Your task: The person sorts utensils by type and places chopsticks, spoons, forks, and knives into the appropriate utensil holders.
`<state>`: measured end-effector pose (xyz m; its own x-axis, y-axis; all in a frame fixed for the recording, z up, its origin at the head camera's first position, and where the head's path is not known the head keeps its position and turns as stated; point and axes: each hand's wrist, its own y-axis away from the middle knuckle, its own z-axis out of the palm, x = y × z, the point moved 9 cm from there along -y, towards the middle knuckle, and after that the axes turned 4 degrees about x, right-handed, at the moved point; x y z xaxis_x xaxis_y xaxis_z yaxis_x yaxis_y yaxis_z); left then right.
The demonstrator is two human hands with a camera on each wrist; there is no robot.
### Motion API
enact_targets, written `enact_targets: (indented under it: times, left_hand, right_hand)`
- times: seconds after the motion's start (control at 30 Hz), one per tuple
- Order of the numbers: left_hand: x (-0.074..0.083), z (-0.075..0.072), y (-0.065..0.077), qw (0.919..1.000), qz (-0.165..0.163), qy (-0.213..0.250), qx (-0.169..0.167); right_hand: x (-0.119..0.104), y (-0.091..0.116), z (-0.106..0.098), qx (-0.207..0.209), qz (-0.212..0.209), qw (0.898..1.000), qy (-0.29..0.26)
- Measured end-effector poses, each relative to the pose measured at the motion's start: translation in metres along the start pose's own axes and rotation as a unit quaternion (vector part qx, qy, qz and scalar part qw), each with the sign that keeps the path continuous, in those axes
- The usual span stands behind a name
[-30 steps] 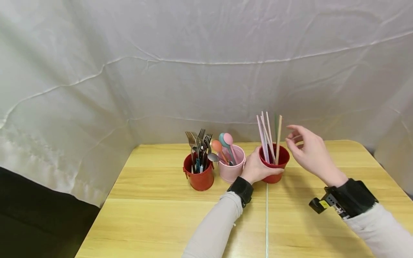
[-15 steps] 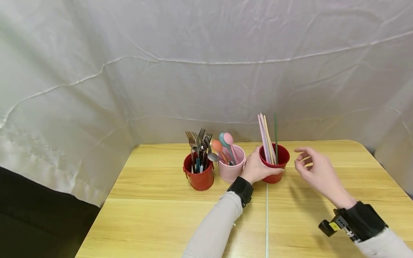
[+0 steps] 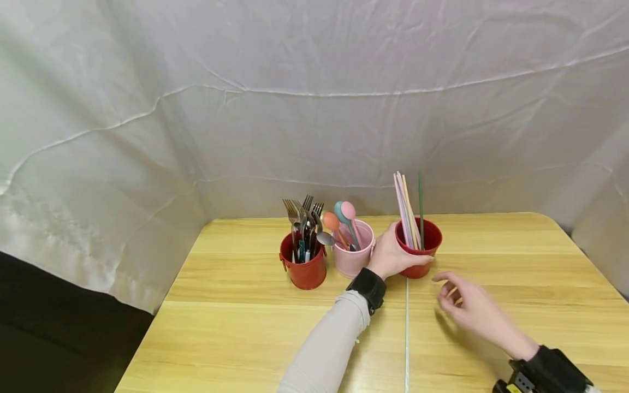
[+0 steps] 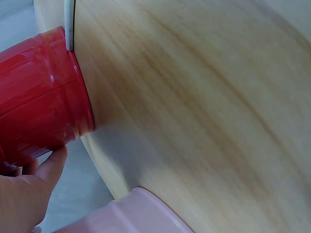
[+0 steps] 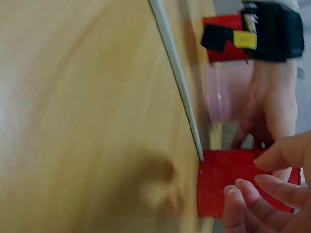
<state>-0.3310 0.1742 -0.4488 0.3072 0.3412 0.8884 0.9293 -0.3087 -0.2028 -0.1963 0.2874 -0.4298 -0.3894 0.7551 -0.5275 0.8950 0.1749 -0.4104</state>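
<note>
My left hand [image 3: 388, 257] grips the right-hand red bucket [image 3: 417, 270] by its side, thumb across the front. In the left wrist view the same red bucket [image 4: 43, 92] stands on the table with fingertips at its wall. Several pink, lilac and yellowish chopsticks [image 3: 407, 213] lean left in it; a green stick [image 3: 421, 210] stands apart at the back. My right hand [image 3: 467, 305] is above the table, in front and to the right of this bucket, fingers loosely bent and holding nothing. In the right wrist view its fingers [image 5: 238, 204] overlap the bucket.
A pink bucket [image 3: 352, 265] with several spoons [image 3: 348, 210] stands left of my left hand. Beyond it is another red bucket [image 3: 307, 275] with several forks [image 3: 291, 210]. A thin pale strip [image 3: 407, 333] runs along the wooden table [image 3: 236, 333]. A grey cloth hangs behind.
My right hand has moved away from the chopsticks, down toward the front of the table. The light chopsticks now lean together at the left, apart from the green stick. My left hand stays put.
</note>
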Motion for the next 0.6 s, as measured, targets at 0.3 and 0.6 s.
enact_targets:
  times: [0.3, 0.6]
  left_hand:
    - [0.001, -0.002, 0.002, 1.0000, -0.007, 0.000, 0.000]
    - [0.001, 0.000, 0.001, 0.9999, -0.009, 0.003, -0.005]
  right_hand:
    - [-0.017, 0.017, 0.042, -0.143, -0.001, 0.988, -0.054]
    - [-0.026, 0.022, 0.060, -0.178, -0.013, 0.983, -0.041]
